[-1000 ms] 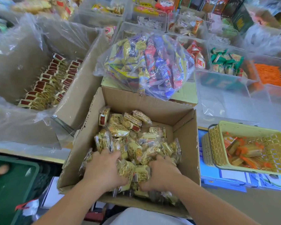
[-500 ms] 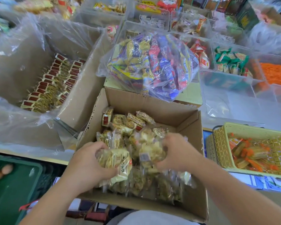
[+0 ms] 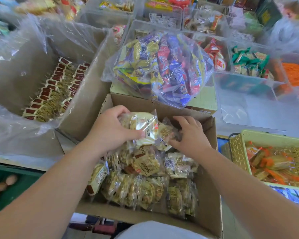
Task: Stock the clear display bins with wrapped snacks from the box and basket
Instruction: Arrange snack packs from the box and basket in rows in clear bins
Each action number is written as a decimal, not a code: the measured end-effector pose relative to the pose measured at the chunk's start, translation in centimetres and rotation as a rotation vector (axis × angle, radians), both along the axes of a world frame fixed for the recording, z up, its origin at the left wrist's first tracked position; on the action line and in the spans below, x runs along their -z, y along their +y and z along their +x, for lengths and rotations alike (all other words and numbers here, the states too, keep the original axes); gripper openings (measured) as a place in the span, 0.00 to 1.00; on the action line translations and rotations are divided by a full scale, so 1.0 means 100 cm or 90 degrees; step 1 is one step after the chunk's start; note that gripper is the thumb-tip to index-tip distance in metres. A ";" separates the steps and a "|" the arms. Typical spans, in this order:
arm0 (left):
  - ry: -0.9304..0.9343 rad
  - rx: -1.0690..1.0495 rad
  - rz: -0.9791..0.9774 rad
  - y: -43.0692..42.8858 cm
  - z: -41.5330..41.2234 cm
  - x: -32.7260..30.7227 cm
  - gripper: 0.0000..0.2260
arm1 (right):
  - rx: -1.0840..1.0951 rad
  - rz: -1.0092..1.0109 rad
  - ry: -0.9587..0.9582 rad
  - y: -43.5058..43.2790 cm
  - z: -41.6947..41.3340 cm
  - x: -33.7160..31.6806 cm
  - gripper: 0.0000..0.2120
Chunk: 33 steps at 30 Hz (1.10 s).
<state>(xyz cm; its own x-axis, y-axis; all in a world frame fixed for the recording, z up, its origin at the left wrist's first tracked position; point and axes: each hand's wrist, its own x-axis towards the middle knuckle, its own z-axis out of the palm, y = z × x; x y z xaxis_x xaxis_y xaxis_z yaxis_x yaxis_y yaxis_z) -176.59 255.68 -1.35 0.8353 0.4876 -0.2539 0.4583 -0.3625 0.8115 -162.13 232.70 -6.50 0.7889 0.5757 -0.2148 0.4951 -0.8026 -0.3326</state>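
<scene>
Left hand (image 3: 110,131) grips a bunch of wrapped snacks (image 3: 145,126) with curled fingers, above the cardboard box (image 3: 210,187). Right hand (image 3: 190,135) clasps the same bunch from the other side, fingers bent. Yellow basket (image 3: 236,147) stands just beside the box.

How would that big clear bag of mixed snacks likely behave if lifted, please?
Probably floppy: the clear bag is thin film around loose packets, so it should sag. Likely slippery too, given its glossy wrinkles. Those puffy packets suggest lightness.
</scene>
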 end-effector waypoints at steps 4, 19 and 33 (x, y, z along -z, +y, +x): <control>-0.008 0.046 0.093 -0.012 0.040 0.029 0.27 | 0.014 0.055 -0.041 -0.016 -0.021 -0.007 0.31; 0.081 0.214 0.333 -0.032 -0.078 0.083 0.07 | -0.491 -0.147 0.156 0.044 -0.132 0.046 0.25; 0.343 0.592 0.556 -0.046 -0.079 0.095 0.31 | -0.296 -0.200 -0.068 0.022 -0.061 0.044 0.17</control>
